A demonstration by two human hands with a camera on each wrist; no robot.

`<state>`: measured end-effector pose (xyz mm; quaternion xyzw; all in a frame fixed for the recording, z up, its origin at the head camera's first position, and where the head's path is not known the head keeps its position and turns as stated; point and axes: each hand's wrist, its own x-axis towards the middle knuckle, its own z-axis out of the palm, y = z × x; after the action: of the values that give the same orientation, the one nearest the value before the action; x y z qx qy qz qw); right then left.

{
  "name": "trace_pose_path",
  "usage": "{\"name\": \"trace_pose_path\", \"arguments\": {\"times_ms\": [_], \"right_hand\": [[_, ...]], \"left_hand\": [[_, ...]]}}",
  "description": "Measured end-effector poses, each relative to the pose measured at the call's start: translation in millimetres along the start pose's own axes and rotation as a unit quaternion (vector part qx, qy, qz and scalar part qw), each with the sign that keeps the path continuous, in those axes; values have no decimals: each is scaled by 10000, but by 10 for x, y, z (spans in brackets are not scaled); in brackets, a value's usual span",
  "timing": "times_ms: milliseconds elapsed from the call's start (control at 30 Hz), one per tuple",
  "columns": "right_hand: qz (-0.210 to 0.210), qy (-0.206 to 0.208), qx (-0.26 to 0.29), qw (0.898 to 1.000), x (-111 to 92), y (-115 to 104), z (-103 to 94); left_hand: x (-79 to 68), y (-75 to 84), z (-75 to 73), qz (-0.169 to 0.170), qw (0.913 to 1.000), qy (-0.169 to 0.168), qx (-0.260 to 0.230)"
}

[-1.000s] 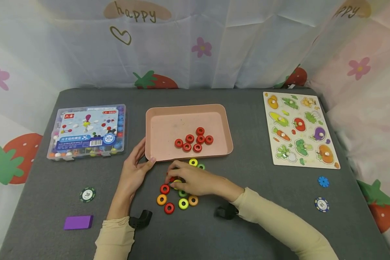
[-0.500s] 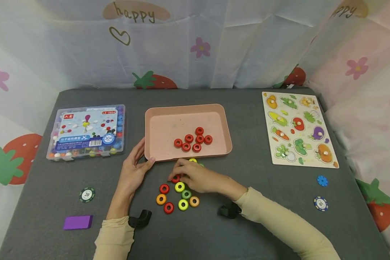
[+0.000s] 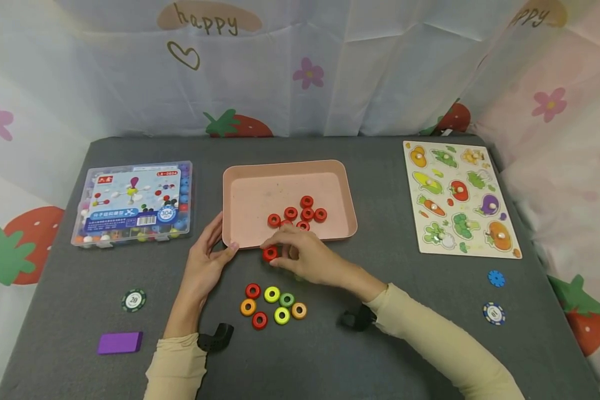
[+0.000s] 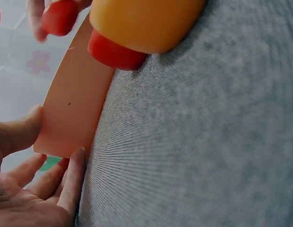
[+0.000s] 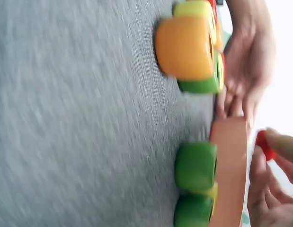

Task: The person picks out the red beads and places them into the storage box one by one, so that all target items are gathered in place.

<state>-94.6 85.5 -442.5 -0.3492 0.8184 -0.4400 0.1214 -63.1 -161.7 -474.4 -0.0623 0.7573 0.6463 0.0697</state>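
Note:
My right hand (image 3: 307,254) pinches a red ring (image 3: 270,254) between thumb and fingertips, raised just in front of the pink tray (image 3: 245,194); the right wrist view shows the red ring (image 5: 265,145) above the tray rim. My left hand (image 3: 207,264) holds the tray's near left corner, its thumb at the rim and its fingers along the side. Several red rings (image 3: 307,201) lie inside the tray, some partly covered by the right hand. On the table before it is a loose group of red, orange (image 3: 248,306), yellow (image 3: 282,315) and green rings (image 3: 286,300).
Left of the tray lies a clear box of coloured balls (image 3: 132,203), with a poker chip (image 3: 133,300) and a purple block (image 3: 120,343) nearer. To the right are a vegetable puzzle board (image 3: 462,200), a small blue disc (image 3: 496,278) and another chip (image 3: 494,313).
My right hand has lifted the red ring from the group on the table and carried it up to the tray's near edge. The left hand stays at the tray corner.

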Motion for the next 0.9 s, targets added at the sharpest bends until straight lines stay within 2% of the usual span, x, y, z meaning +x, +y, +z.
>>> {"name": "trace_pose_path", "arguments": {"times_ms": [67, 200, 333, 467, 733, 800, 900], "right_hand": [[144, 458, -134, 9988, 34, 25, -49], [797, 1117, -646, 9884, 111, 103, -141], [1408, 1422, -1118, 9734, 154, 190, -207], [1694, 1584, -1316, 9638, 162, 234, -245], [1625, 1722, -1302, 9628, 133, 238, -236], [1435, 1737, -1221, 9666, 124, 209, -219], [896, 1620, -994, 9777, 95, 128, -169]], "left_hand": [[0, 3, -2, -3, 10000, 4, -14], [3, 5, -4, -1, 10000, 16, -28], [0, 2, -6, -7, 10000, -5, -68], [-3, 1, -6, -24, 9999, -24, -94], [-2, 4, 0, -27, 9999, -15, -105], [-2, 7, 0, -19, 9999, -22, -107], [-4, 14, -1, -8, 9999, -28, -100]]}}
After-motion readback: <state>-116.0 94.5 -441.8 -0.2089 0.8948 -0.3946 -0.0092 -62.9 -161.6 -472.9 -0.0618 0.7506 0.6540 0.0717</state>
